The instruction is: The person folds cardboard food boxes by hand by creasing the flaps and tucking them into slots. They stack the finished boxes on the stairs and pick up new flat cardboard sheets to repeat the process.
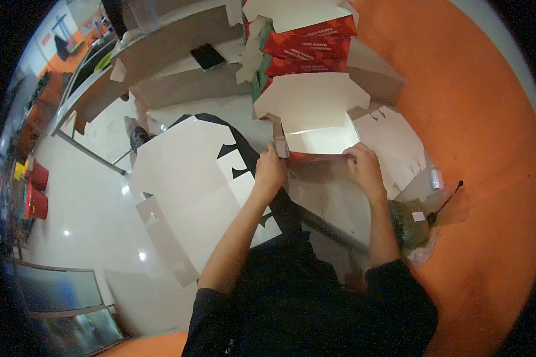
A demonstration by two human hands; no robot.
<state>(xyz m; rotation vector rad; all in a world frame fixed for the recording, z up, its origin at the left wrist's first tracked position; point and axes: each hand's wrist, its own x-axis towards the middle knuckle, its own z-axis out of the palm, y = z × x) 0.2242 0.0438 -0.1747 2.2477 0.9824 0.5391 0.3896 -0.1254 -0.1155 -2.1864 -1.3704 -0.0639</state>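
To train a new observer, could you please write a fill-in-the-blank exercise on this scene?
The open box, touched by the left hand and right hand, is ____ inside.
The white cardboard over the person's leg is nearer the ____ hand.
The wall at right is coloured ____.
Missing words: white; left; orange.

The box looks like smooth paperboard — the floor glossy, the shirt matt cloth.

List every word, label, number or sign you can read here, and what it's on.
"GASANYA", probably: stacked red boxes; other white lettering there is too blurred.
White label on green bag: too small to read.
Pale mark on black shirt: unreadable.
No legible numbers.
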